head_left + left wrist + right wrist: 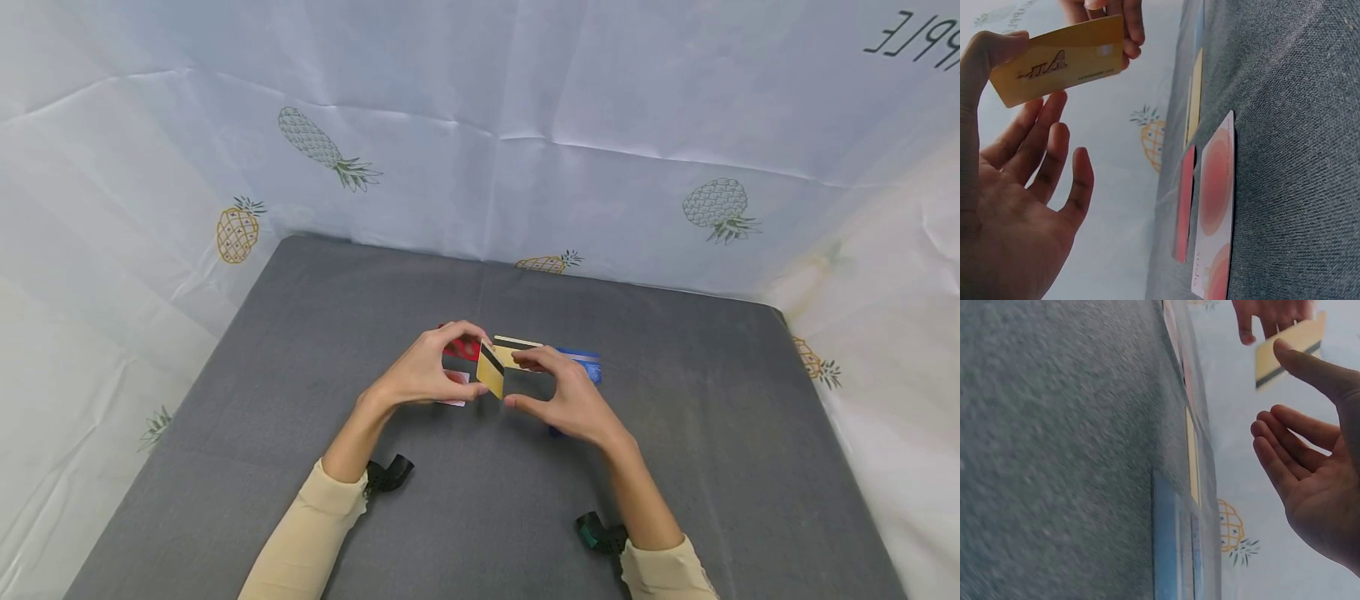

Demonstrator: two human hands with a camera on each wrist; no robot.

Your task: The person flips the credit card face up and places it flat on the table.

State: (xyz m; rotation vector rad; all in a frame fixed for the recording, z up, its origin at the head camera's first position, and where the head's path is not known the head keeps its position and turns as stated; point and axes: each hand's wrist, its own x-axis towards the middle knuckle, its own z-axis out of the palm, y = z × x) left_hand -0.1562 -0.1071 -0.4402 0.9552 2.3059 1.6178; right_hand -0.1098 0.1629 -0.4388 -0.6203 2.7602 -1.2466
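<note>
Upright in front of me in the head view is a gold bank card [491, 371] with a black stripe. My left hand [427, 367] holds it by its edges, thumb at the bottom and a fingertip at the top. Its other face, with a printed emblem, shows in the left wrist view. Beside the card, my right hand [567, 396] has thumb and fingers spread apart around a gap. In the right wrist view its thumb overlaps the card, while its other fingers stand away from it.
On the grey table [480, 517] lie a red card [463, 347], a white card with pink circles [1215, 187], a second gold card [508, 356] and a blue card [587, 363]. Another blue card [556, 432] is mostly hidden by the right hand. A pineapple-print curtain [480, 192] hangs behind.
</note>
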